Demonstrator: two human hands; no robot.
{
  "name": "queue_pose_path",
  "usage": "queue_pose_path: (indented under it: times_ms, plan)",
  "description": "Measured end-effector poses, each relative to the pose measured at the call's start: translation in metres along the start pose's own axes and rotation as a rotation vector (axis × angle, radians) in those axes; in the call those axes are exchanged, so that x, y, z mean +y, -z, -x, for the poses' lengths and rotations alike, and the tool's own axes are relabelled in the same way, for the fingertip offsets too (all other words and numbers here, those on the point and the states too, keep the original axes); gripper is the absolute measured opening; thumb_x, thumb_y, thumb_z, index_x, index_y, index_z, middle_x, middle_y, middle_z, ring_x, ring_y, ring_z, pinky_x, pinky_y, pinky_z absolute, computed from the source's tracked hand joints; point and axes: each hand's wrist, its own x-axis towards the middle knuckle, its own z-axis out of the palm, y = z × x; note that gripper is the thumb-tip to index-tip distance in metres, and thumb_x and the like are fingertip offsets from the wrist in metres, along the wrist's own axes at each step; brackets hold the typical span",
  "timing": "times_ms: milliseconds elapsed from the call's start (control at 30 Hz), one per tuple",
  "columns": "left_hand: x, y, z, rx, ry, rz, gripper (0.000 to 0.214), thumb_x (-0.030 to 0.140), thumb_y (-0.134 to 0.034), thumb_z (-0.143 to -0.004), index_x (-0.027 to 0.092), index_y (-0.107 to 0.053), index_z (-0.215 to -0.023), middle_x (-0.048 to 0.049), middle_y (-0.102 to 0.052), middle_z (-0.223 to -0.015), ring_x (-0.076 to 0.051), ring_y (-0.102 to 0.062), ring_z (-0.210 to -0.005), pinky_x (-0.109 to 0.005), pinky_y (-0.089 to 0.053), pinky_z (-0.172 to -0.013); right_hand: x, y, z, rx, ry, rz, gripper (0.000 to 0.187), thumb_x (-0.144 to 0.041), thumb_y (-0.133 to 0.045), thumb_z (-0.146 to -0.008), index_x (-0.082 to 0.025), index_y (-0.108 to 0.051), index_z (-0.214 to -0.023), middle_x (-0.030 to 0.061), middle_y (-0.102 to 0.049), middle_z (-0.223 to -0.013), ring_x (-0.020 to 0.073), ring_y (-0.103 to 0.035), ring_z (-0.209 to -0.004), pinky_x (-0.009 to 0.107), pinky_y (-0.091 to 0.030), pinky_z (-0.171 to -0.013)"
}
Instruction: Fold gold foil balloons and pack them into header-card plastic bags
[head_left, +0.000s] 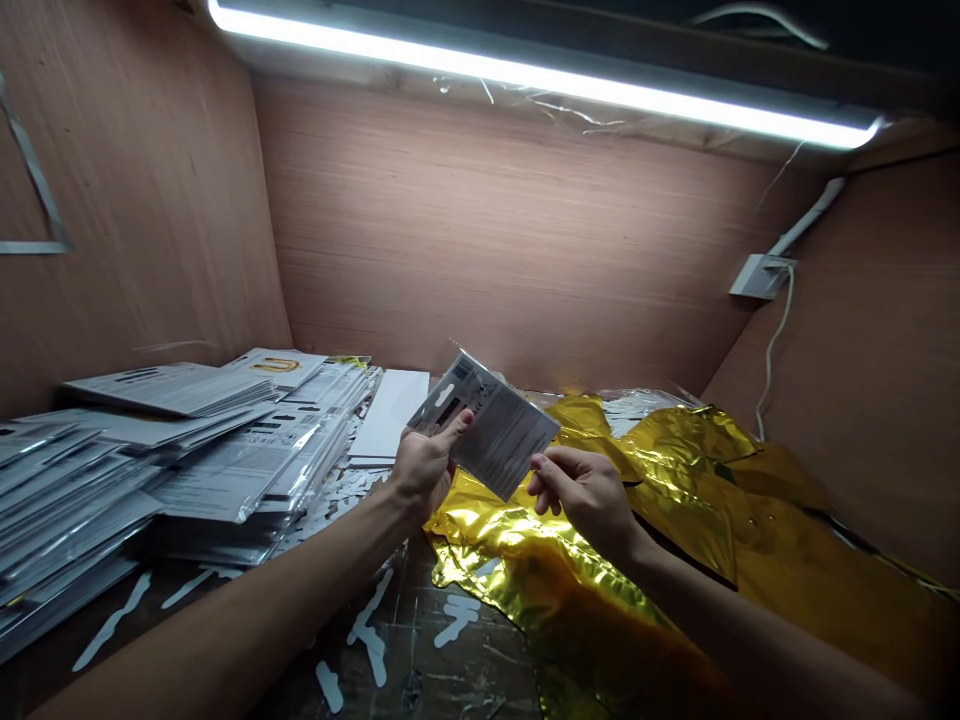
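Note:
My left hand (424, 470) and my right hand (585, 490) hold up a flat, clear plastic packet (487, 425) with a grey printed card and a barcode inside. My left thumb presses on its lower left part, and my right fingertips pinch its lower edge. Beneath my right hand lies crumpled gold metallic foil (592, 590). Stacks of printed packets in clear sleeves (225, 460) sit to the left of my left hand.
Plywood walls (487, 240) enclose the bench on three sides, with a lit tube lamp (540, 80) above. A white sheet (390, 415) stands behind my left hand. White paper cut-offs (371, 625) lie on the scuffed, dark bench top.

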Motion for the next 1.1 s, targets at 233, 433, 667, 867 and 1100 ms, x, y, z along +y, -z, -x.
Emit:
queue_pose_path:
  times_ms: [233,433,667,867,1100]
  plan:
    - [-0.008,-0.001,0.005,-0.014,0.008,-0.004,0.025,0.017,-0.087,-0.077,0.003,-0.075,-0.095,-0.0202,-0.079,-0.104,-0.034,-0.075,-0.104,-0.047,-0.063,-0.095,-0.006,-0.011,-0.005,0.041,0.059,0.025,0.040,-0.042,-0.062,-0.099,-0.017,-0.071,-0.069,0.0028,-0.067,-0.054,0.0126,-0.059,-0.046,0.023,-0.041,-0.047]
    - [-0.009,-0.001,0.005,-0.042,-0.013,0.014,0.027,0.017,-0.086,-0.078,0.006,-0.076,-0.101,-0.0176,-0.079,-0.107,-0.032,-0.075,-0.104,-0.047,-0.063,-0.094,-0.005,-0.011,-0.012,0.049,0.074,-0.023,0.040,-0.040,-0.064,-0.098,-0.017,-0.068,-0.066,0.0031,-0.068,-0.060,0.0123,-0.060,-0.047,0.023,-0.043,-0.048]
    - [-0.006,-0.001,0.004,0.009,-0.004,0.008,0.012,0.011,-0.076,-0.087,0.002,-0.076,-0.095,-0.0199,-0.079,-0.100,-0.028,-0.078,-0.093,-0.039,-0.065,-0.089,-0.004,-0.018,-0.015,-0.009,0.073,0.071,0.046,-0.050,-0.057,-0.100,-0.017,-0.066,-0.070,0.0053,-0.071,-0.068,0.0126,-0.062,-0.048,0.024,-0.047,-0.048]
    - [0.002,0.001,-0.009,0.124,-0.047,-0.002,0.012,0.004,-0.070,-0.090,0.006,-0.075,-0.100,-0.0133,-0.080,-0.093,-0.022,-0.078,-0.088,-0.035,-0.065,-0.089,0.021,0.058,-0.054,-0.065,-0.029,0.422,0.060,-0.065,-0.048,-0.099,-0.014,-0.076,-0.085,0.0100,-0.077,-0.075,0.0177,-0.069,-0.051,0.027,-0.050,-0.047]
    - [-0.008,0.008,-0.013,0.180,-0.027,-0.072,0.014,0.004,-0.069,-0.089,0.006,-0.074,-0.102,-0.0148,-0.080,-0.098,-0.022,-0.078,-0.084,-0.037,-0.066,-0.085,0.071,0.187,-0.125,-0.065,-0.232,1.085,0.026,-0.037,-0.064,-0.101,-0.017,-0.068,-0.117,0.0085,-0.068,-0.120,0.0219,-0.068,-0.102,0.040,-0.058,-0.089]
